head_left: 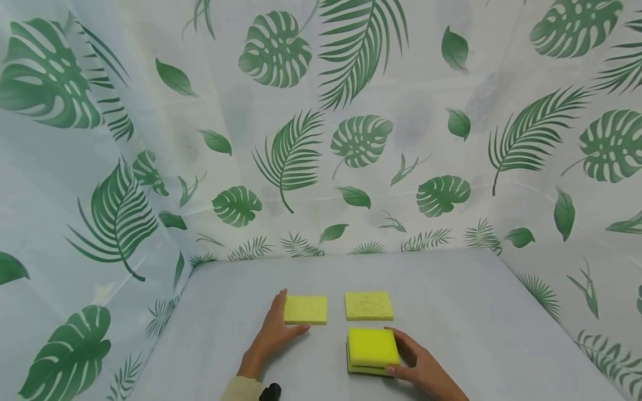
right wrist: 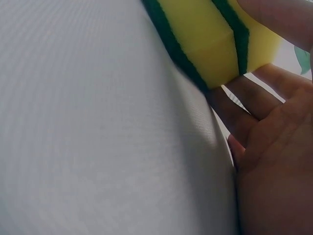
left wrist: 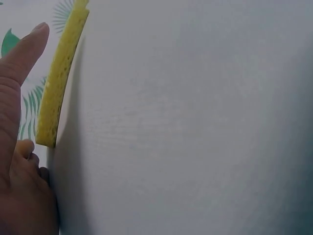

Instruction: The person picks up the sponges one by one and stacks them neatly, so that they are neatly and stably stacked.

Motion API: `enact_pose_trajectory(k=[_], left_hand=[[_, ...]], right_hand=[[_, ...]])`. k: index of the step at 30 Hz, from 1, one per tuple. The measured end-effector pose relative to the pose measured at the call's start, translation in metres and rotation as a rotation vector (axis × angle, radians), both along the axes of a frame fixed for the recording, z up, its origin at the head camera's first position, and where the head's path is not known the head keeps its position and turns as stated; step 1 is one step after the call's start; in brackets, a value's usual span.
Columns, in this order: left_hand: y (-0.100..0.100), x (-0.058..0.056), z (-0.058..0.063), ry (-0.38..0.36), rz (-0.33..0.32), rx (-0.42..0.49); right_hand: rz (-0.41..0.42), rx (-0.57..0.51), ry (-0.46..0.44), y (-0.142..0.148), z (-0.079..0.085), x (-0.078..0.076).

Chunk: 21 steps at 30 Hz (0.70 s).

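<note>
Two thin yellow sponges lie flat on the table, a left one [head_left: 305,310] and a right one [head_left: 368,306]. My left hand [head_left: 275,328] rests around the left sponge's left side, fingers along that edge and thumb stretched by its near edge. In the left wrist view the thumb stands apart from that thin sponge [left wrist: 61,78]. Closer to me, two thick yellow scouring sponges with dark green pads are stacked, the upper sponge [head_left: 373,346] on the lower sponge [right wrist: 200,41]. My right hand [head_left: 422,367] grips the stack from the right, thumb in front, fingers behind.
The pale grey table [head_left: 225,295] ends at a white cloth wall [head_left: 391,223] printed with green leaves, which also rises on the left and right sides. A dark wristband [head_left: 271,392] and a light sleeve [head_left: 242,389] show at my left wrist.
</note>
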<state>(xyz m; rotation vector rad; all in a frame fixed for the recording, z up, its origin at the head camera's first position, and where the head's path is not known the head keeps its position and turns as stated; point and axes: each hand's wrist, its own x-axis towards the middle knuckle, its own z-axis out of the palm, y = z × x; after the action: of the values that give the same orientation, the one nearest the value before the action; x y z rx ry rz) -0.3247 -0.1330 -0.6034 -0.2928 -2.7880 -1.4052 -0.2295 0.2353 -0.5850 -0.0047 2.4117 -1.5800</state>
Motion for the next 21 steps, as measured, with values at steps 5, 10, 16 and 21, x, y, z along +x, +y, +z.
enact_pose_trajectory(k=[5,10,16,21], left_hand=[[-0.0027,-0.005,0.0015,-0.003,-0.002,-0.016],[-0.0039,-0.0077,0.0011,-0.008,-0.006,-0.07],[0.0005,-0.0074,0.0027,-0.014,-0.001,-0.111],[0.004,-0.0052,0.0034,0.004,0.015,-0.112]], right_hand=[[0.026,-0.034,0.001,0.0025,-0.0005,-0.0004],[0.027,-0.042,0.003,0.0029,0.0004,0.0004],[0.01,-0.049,-0.001,0.0018,0.0007,0.0013],[0.003,-0.063,-0.01,0.0014,0.0,0.0012]])
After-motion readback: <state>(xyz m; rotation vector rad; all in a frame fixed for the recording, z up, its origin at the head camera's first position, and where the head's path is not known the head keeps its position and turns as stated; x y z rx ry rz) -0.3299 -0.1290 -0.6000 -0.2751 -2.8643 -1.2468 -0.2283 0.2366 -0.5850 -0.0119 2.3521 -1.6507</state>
